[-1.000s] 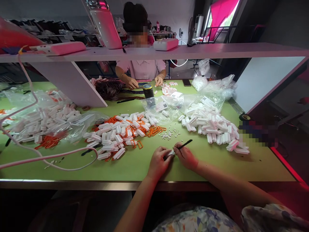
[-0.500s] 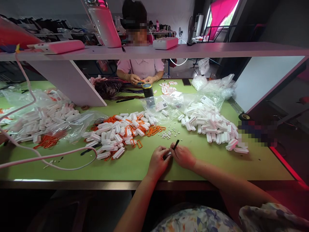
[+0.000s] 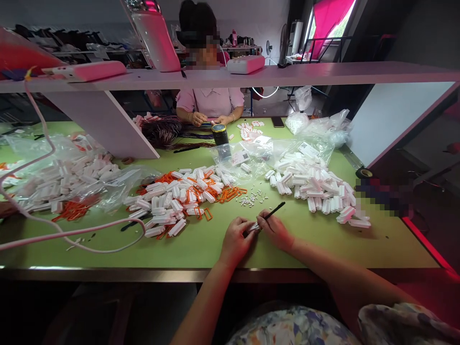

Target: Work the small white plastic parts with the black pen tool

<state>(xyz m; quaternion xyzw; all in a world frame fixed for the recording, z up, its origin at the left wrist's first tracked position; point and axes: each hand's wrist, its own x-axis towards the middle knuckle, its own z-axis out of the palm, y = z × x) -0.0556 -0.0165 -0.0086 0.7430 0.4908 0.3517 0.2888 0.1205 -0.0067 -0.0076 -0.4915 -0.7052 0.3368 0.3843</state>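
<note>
My left hand (image 3: 237,238) is closed around a small white piece (image 3: 254,227), mostly hidden by the fingers. Close to its right, my right hand (image 3: 275,231) pinches a thin black tool (image 3: 275,210), whose dark end points up and right and whose other end meets the white piece. Just beyond the hands lie several tiny white bits (image 3: 251,198). A heap of white blocks mixed with orange frames (image 3: 208,214) is to the left. Another heap of white blocks (image 3: 316,187) is to the right.
Across the green table (image 3: 305,249) a person (image 3: 212,103) works with both hands. A dark can (image 3: 220,135) stands mid-table near clear plastic bags (image 3: 258,160). A shelf (image 3: 323,72) spans above. A pink-white cable (image 3: 104,250) loops at the left, near more white blocks (image 3: 64,177).
The black tool has tilted over to the right and shows more of its length. My right hand has shifted slightly right, while my left hand stays in place.
</note>
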